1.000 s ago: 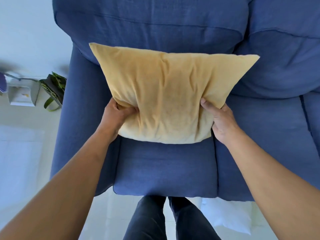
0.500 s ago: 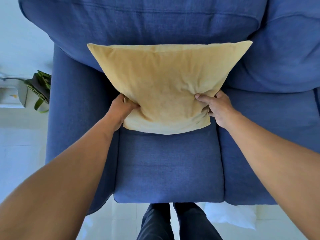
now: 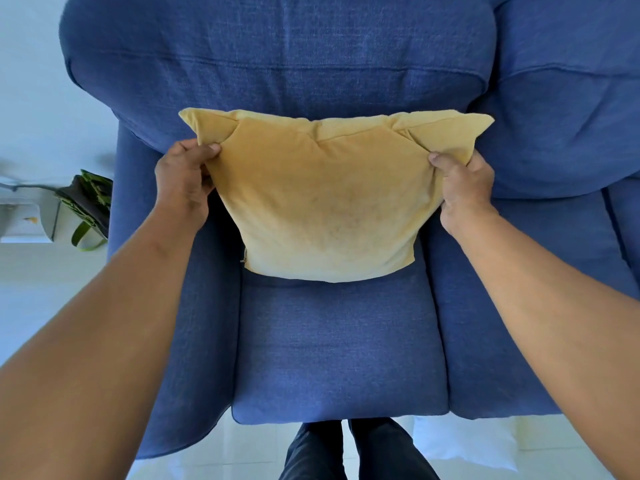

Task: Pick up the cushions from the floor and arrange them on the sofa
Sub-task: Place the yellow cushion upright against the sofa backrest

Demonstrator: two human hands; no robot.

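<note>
A yellow cushion [image 3: 325,206] stands upright on the left seat of the blue sofa [image 3: 332,355], leaning against the backrest. My left hand [image 3: 183,181] pinches its upper left corner. My right hand [image 3: 462,188] grips its upper right corner. Both top corners are folded forward under my fingers. A white cushion [image 3: 464,441] lies on the floor by the sofa's front edge, to the right of my legs.
The sofa's left armrest [image 3: 138,209] stands beside my left forearm. A green and black bag [image 3: 88,202] and a white box [image 3: 24,221] sit on the floor left of the sofa. A second back cushion [image 3: 568,116] fills the right.
Both hands have slid from the cushion's lower sides up to its top corners. The cushion now stands more upright, set back against the backrest.
</note>
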